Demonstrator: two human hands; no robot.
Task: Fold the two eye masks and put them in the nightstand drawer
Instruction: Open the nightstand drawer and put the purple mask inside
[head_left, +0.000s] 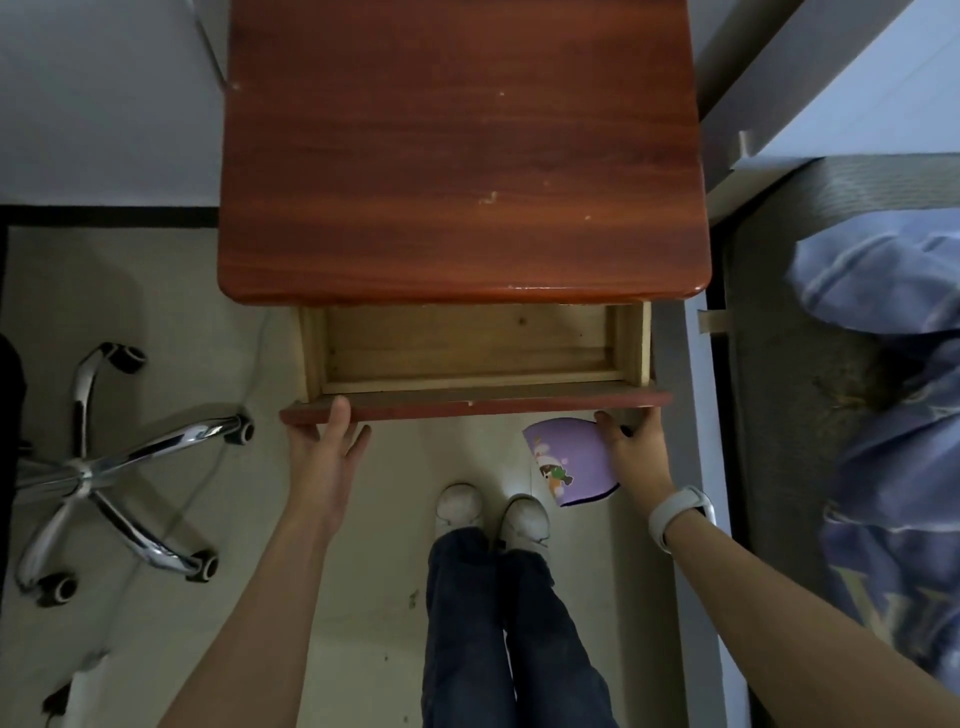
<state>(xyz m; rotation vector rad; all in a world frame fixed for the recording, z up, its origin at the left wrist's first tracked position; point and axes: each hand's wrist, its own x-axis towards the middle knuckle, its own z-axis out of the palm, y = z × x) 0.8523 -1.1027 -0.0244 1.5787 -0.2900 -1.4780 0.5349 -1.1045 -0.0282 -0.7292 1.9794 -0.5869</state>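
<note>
The reddish wooden nightstand (462, 156) stands in front of me with its drawer (467, 358) pulled out; the part of the drawer that shows holds nothing. My left hand (324, 447) grips the left end of the drawer front (478, 404), thumb on its top edge. My right hand (636, 457) holds a folded purple eye mask (571, 460) with a cartoon print just below the right end of the drawer front. A second eye mask is not in view.
A chrome swivel-chair base (104, 462) with castors stands on the floor at the left. A bed with blue bedding (893, 415) runs along the right. My legs and white shoes (493, 512) are below the drawer.
</note>
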